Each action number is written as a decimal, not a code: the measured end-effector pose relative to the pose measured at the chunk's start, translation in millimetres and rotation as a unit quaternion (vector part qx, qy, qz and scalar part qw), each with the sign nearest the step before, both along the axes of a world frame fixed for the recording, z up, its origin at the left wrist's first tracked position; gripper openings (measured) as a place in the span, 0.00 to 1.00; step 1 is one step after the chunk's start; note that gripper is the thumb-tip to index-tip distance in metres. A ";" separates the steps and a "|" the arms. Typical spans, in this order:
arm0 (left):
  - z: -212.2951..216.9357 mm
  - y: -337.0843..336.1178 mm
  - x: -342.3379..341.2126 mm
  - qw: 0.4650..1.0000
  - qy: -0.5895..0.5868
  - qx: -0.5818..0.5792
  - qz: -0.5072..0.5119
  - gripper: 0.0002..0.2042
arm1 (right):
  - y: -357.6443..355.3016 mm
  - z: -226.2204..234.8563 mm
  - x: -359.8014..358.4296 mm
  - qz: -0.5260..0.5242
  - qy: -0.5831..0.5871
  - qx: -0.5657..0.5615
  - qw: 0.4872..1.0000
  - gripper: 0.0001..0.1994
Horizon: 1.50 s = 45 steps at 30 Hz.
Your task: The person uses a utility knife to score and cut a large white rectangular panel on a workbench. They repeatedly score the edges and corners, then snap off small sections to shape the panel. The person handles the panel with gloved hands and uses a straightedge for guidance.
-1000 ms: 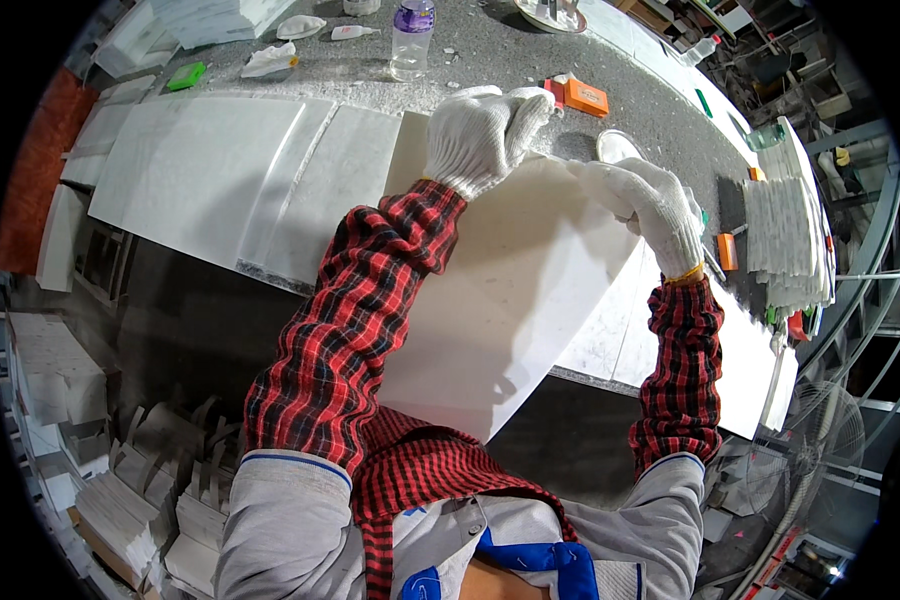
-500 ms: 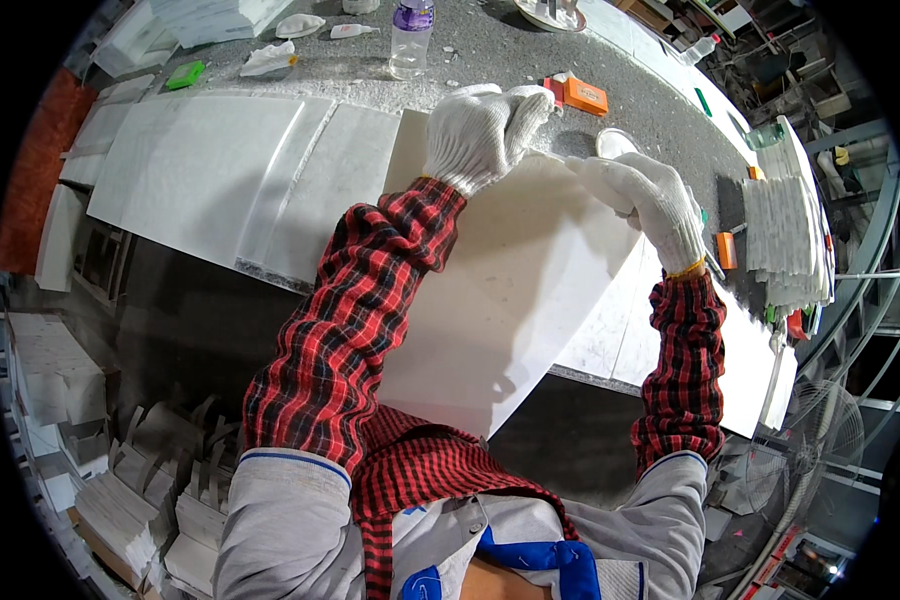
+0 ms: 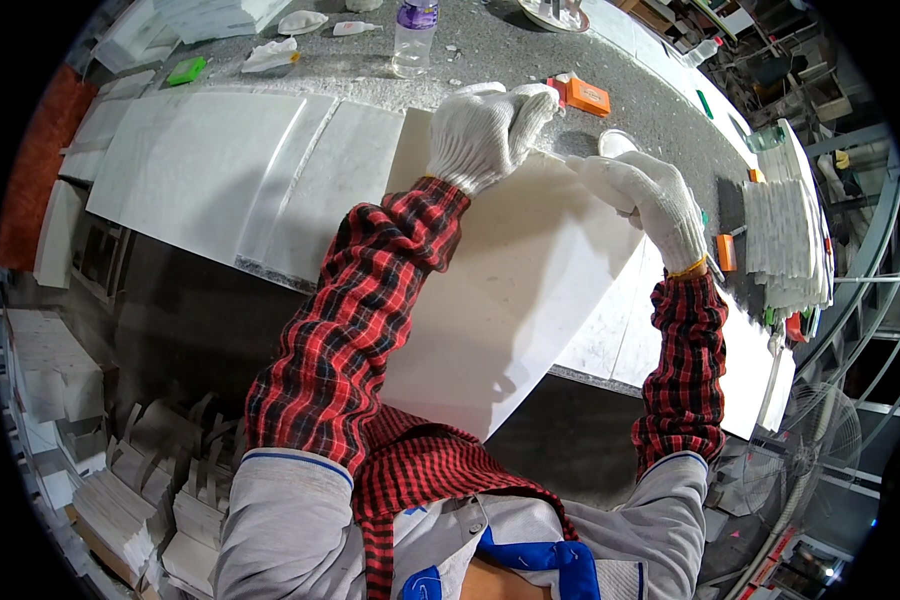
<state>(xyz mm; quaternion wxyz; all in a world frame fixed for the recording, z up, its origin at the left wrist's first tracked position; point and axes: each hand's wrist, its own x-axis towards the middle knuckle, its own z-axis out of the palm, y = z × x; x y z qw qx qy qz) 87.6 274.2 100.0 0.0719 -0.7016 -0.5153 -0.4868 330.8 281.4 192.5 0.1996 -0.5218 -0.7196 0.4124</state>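
Note:
A large white stone slab (image 3: 515, 290) leans from the bench edge toward my body. My left hand (image 3: 482, 132), in a white knit glove, is closed over the slab's far top edge. My right hand (image 3: 648, 192), also gloved, grips the slab's upper right corner. A thin tool tip shows by the right hand's fingers; what it is cannot be made out. Both forearms wear red checked sleeves.
Flat white slabs (image 3: 210, 170) lie on the grey bench to the left. Behind sit a plastic bottle (image 3: 414, 38), an orange box (image 3: 586, 96) and a green block (image 3: 185, 70). Stacked thin tiles (image 3: 785, 240) stand at right; cut stone pieces (image 3: 120, 480) pile on the floor.

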 end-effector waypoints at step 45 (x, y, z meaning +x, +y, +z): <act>10.3 -9.0 2.3 0.999 -0.049 -0.004 0.003 0.16 | 6.4 2.7 -9.1 0.014 -0.008 0.009 1.000 0.17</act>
